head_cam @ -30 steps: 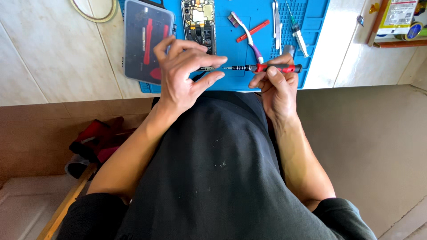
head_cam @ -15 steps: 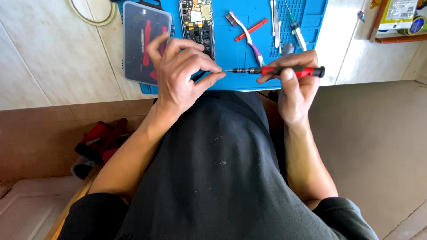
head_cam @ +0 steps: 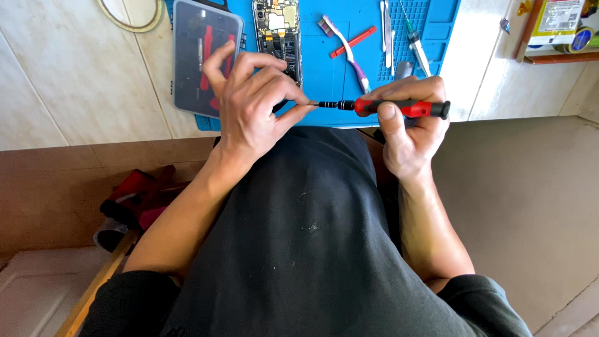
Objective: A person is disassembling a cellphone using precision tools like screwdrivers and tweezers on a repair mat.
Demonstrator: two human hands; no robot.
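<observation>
My right hand [head_cam: 409, 131] grips a red and black precision screwdriver [head_cam: 399, 108] held level over the near edge of a blue work mat [head_cam: 324, 68]. My left hand [head_cam: 253, 103] pinches the screwdriver's thin metal tip between thumb and forefinger. Whether a small part sits at the tip I cannot tell. Just beyond the left hand lies an opened phone [head_cam: 276, 31] with its circuit board showing.
A grey lidded case [head_cam: 203, 56] with red tools lies left on the mat. A purple-handled brush [head_cam: 346, 50], a red pry tool [head_cam: 354, 42], tweezers [head_cam: 385, 25] and a syringe [head_cam: 415, 43] lie further back. Red cloth [head_cam: 140, 196] sits on the floor at left.
My right hand slid its grip back along the screwdriver handle, toward the right. My left hand stayed pinched at the tip.
</observation>
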